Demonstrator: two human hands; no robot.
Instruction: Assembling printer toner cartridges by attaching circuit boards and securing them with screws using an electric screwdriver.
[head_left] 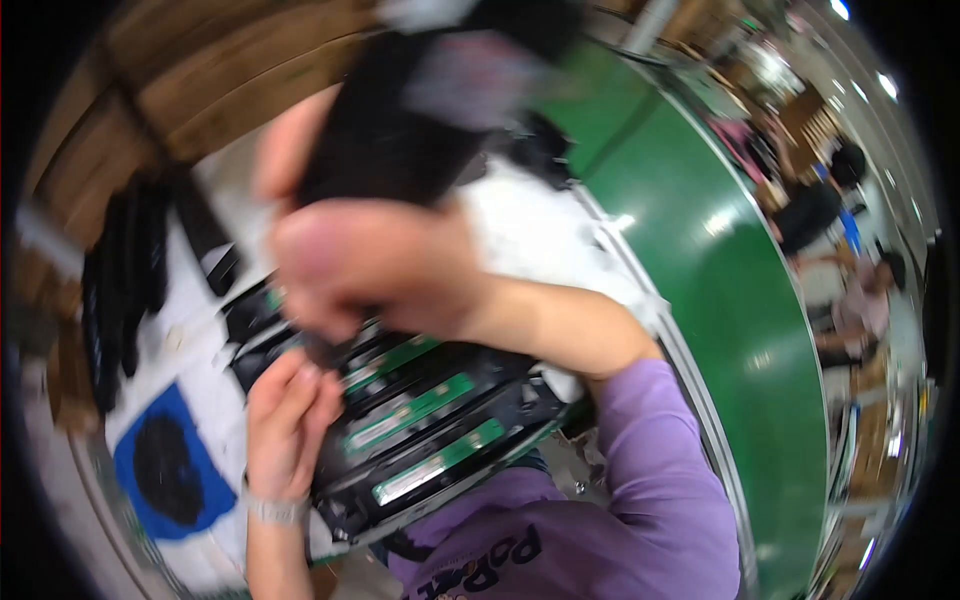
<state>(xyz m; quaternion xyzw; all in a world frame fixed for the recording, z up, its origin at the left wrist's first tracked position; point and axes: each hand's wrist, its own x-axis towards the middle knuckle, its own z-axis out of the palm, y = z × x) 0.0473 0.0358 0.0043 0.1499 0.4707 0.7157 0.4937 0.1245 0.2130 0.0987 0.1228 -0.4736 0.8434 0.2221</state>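
My right hand (385, 260) is closed around a bulky black object (385, 130) with a pale label; both are smeared by motion, and its kind is unclear. They are raised over the worktable, in front of my left hand. My left hand (285, 410) has its fingers drawn together at the left ends of several long black housings (340, 470). Whatever lies between those fingertips is hidden. Narrow green circuit boards (410, 412) run lengthwise in the housings, which are laid side by side in front of me.
Left of the housings, a blue sheet (215, 492) bears a dark round heap. Long black pieces (125, 280) are stacked at the table's far left, near brown cartons (215, 60). A green surface (690, 260) with a metal edge runs along the right, with other people beyond it.
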